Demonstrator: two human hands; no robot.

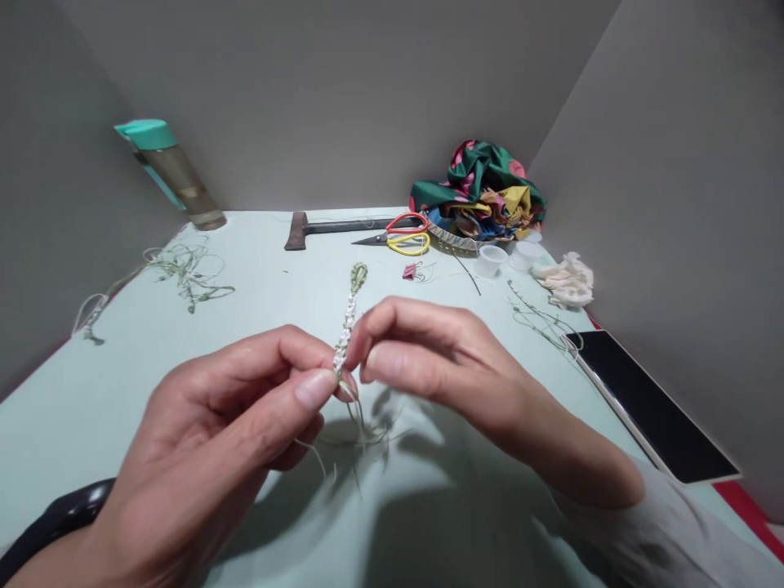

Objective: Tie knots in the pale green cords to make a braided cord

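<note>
A braided cord (346, 327) in white and pale green stands upright between my hands, with a green loop at its top. My left hand (245, 416) pinches its lower end between thumb and forefinger. Close against the cord's right side is my right hand (429, 351), its thumb and fingers curled together. Whatever lies between those fingertips is hidden. Several loose thread ends (361, 429) hang below the pinch toward the table.
Scissors (398, 237) and a hammer-like tool (306, 229) lie at the back, near a basket of colourful cloth (490, 192). A bottle (175, 175) and tangled cords (187, 269) are left. Small cups (491, 261), crumpled tissue (567, 280) and a tablet (652, 408) are right.
</note>
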